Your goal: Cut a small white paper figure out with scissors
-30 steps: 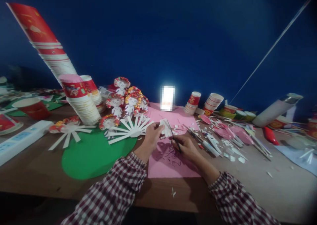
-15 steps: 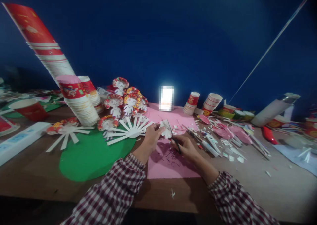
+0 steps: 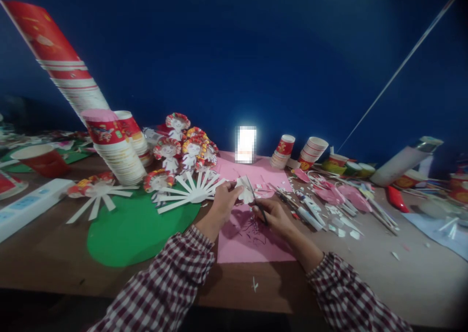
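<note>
Between the fingers of my left hand is a small white paper cutout, pinched at its left edge. My right hand is closed round the dark handles of a pair of scissors, whose blades point up and away along the paper's right side. Whether the blades are apart is too small to tell. Both hands are above a pink sheet with dark scribbled marks. Left of my left hand, a white paper fan of strips lies partly over a green paper oval.
Paper dolls with red and yellow frilled heads stand at the back left, beside tall stacks of paper cups. A white power strip lies far left. Pens, paper scraps and a red glossy object are on the right.
Almost nothing differs. My hands keep the same place, with the paper and scissors held as before; the view has shifted very slightly.
</note>
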### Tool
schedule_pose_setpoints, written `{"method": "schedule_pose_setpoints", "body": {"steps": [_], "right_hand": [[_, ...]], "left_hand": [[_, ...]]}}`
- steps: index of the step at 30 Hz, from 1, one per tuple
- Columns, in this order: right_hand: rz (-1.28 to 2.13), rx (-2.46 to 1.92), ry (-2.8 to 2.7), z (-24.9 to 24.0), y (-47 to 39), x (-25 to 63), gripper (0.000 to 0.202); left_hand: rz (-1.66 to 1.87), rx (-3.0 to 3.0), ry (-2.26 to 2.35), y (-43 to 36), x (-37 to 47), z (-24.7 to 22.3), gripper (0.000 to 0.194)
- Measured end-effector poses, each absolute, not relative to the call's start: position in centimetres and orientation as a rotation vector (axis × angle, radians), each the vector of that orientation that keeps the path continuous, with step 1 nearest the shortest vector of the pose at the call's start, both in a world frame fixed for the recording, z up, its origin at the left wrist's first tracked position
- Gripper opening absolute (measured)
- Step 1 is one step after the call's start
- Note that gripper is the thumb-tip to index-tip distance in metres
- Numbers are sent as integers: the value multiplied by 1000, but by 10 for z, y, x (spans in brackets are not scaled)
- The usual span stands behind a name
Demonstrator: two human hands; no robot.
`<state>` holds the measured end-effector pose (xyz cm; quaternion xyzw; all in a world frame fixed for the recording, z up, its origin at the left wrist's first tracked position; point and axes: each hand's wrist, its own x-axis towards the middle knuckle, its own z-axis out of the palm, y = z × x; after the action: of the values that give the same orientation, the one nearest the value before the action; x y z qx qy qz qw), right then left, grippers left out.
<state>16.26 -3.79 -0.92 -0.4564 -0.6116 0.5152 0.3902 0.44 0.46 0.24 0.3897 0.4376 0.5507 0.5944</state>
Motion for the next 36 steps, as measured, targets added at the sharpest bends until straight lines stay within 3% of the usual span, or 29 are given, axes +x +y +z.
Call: {"method": "schedule_pose_setpoints", "body": {"steps": [9, 36], "right_hand": [[1239, -1205, -1591, -4, -39, 161, 49], [1304, -1146, -1585, -3, -39, 164, 39]], "left_hand": [[1284, 897, 1045, 3, 3, 3, 21], [1222, 992, 1031, 6, 3, -2, 21]]}}
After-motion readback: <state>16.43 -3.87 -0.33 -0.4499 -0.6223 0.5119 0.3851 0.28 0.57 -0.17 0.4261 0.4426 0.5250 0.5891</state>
